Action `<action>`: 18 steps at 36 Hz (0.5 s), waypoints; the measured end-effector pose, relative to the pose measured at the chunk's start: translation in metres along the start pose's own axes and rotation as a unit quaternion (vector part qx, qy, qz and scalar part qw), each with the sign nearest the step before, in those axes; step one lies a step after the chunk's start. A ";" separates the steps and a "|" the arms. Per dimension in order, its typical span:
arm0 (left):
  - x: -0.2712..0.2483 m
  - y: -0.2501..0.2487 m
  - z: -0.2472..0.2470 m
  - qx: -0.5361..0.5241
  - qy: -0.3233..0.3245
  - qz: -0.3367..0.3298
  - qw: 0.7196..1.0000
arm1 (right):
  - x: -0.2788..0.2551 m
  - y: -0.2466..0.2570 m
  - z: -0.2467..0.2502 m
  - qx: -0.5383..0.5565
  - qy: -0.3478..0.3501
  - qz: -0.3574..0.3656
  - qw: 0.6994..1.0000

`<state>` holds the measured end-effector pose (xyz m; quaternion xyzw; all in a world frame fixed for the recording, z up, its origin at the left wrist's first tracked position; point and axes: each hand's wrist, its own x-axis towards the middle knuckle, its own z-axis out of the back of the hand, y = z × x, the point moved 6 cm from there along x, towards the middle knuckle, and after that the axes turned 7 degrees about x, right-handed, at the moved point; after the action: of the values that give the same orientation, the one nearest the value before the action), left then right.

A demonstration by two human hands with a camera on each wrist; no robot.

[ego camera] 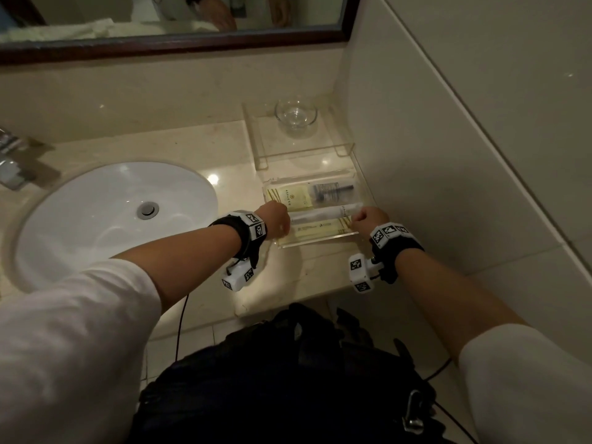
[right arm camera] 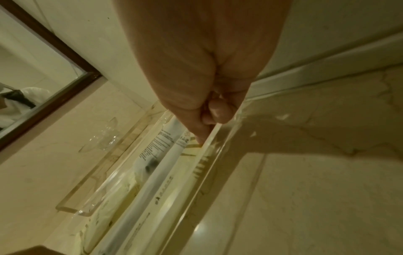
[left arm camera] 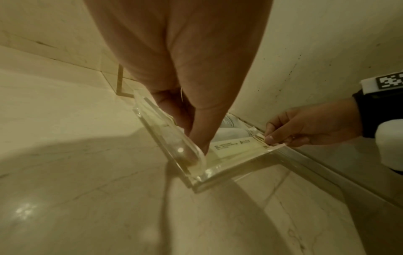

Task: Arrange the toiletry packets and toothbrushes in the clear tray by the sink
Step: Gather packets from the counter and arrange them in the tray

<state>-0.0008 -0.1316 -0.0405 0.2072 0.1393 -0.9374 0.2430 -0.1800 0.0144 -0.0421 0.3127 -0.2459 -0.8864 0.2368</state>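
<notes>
A clear tray (ego camera: 317,242) sits on the counter right of the sink, against the side wall. Along its front lies a pale yellow packet (ego camera: 320,228). My left hand (ego camera: 278,216) pinches the packet's left end inside the tray (left arm camera: 229,170), and my right hand (ego camera: 366,216) pinches its right end (left arm camera: 235,146). In the right wrist view the thumb and fingers of my right hand (right arm camera: 202,124) close on the striped end of the yellow packet (right arm camera: 189,150). Behind it lie a white toothbrush packet (ego camera: 323,213), another yellow packet (ego camera: 294,197) and a clear packet (ego camera: 333,190) with a dark item.
Behind the tray a glass bowl (ego camera: 296,115) stands on a clear raised stand (ego camera: 266,149). The white sink (ego camera: 118,216) and a faucet (ego camera: 12,161) are to the left. A tiled wall (ego camera: 448,155) borders the tray on the right; a mirror (ego camera: 160,14) hangs above.
</notes>
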 end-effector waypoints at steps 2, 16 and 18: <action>0.000 0.001 -0.001 -0.006 -0.004 -0.009 1.000 | -0.001 0.002 -0.001 -0.002 -0.004 0.008 1.000; -0.004 -0.008 -0.002 -0.045 -0.020 -0.097 0.994 | 0.002 0.007 -0.006 -0.030 -0.027 0.040 0.998; -0.005 -0.012 -0.004 -0.040 -0.004 -0.102 0.994 | 0.003 0.011 -0.007 -0.059 -0.033 0.065 0.996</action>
<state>-0.0016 -0.1185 -0.0401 0.1783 0.1960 -0.9517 0.1549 -0.1740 0.0021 -0.0415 0.2525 -0.2209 -0.8918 0.3034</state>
